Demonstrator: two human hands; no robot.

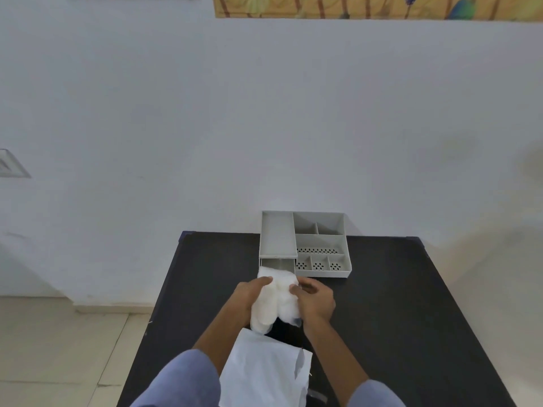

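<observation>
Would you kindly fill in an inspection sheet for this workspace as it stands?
Surface: black table, dark matte top.
Job's things: white fluffy wad held just in front of the front opening at the left of the grey organiser; the organiser's top compartments look empty.
Clutter: white bag lying at the near edge, below the wad.
Grippers: left hand grips the wad from the left, thumb on top; right hand holds its right side with curled fingers.
Cables: nothing seen.
Surroundings: plain white wall, painting at the top, switch plate on the left, tiled floor.
</observation>
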